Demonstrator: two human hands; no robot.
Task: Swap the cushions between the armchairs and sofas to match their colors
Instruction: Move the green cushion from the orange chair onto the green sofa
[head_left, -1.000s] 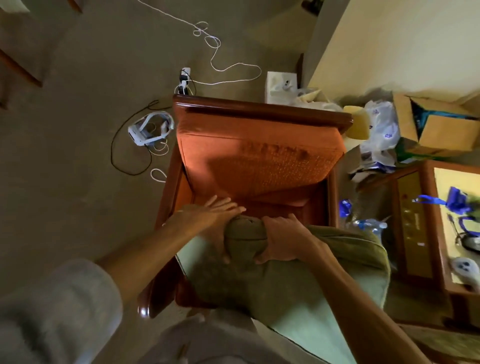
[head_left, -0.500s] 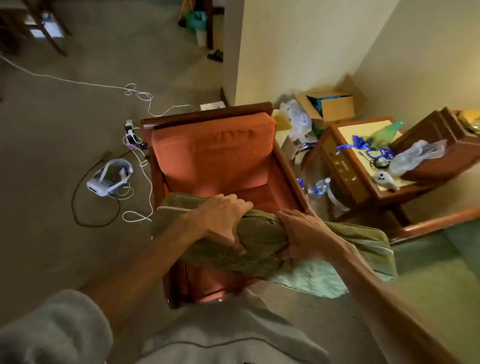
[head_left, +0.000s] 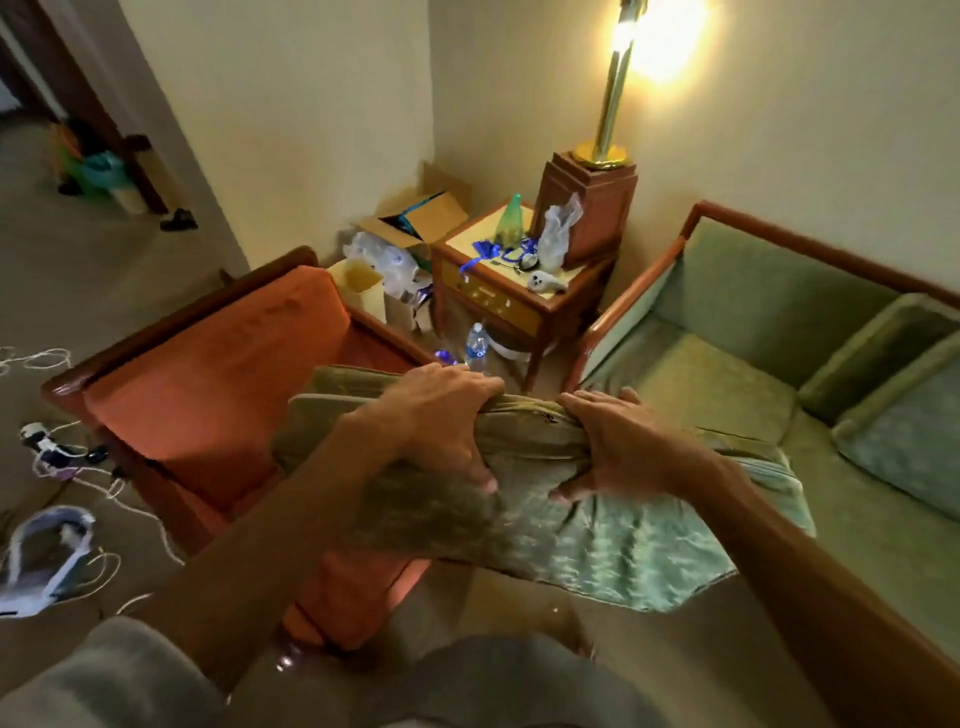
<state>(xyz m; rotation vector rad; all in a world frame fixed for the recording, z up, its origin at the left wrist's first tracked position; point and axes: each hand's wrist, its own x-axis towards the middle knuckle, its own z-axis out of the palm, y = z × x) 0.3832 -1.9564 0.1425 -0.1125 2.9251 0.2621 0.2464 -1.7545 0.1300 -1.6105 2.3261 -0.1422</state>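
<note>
Sideways across the view, long axis left to right: green cushion (head_left: 597, 540), held in the air between orange armchair (head_left: 218, 395) and green sofa (head_left: 727, 374), left end over the armchair seat, right end reaching the sofa's seat edge. Bunched along the top edge, zip seam facing up. Left hand (head_left: 441, 421) clamped over that top edge, fingers curled over the far side, thumb pressed into the near face. Right hand (head_left: 618, 447) just beside it, gripping the same edge the same way. Soft, shiny patterned fabric, creased where squeezed, drooping below the hands. Armchair: plush orange padding in a polished dark wooden frame, boxy shape. Sofa: pale green upholstery, wooden rail, two more green cushions (head_left: 893, 384) lying on its seat, partly cut off at the right edge. Between the two seats, a wooden side table (head_left: 498, 296) with small cluttered items, too small to name. Cushion's lower edge hidden behind the forearms. Left edge of view blurred.
</note>
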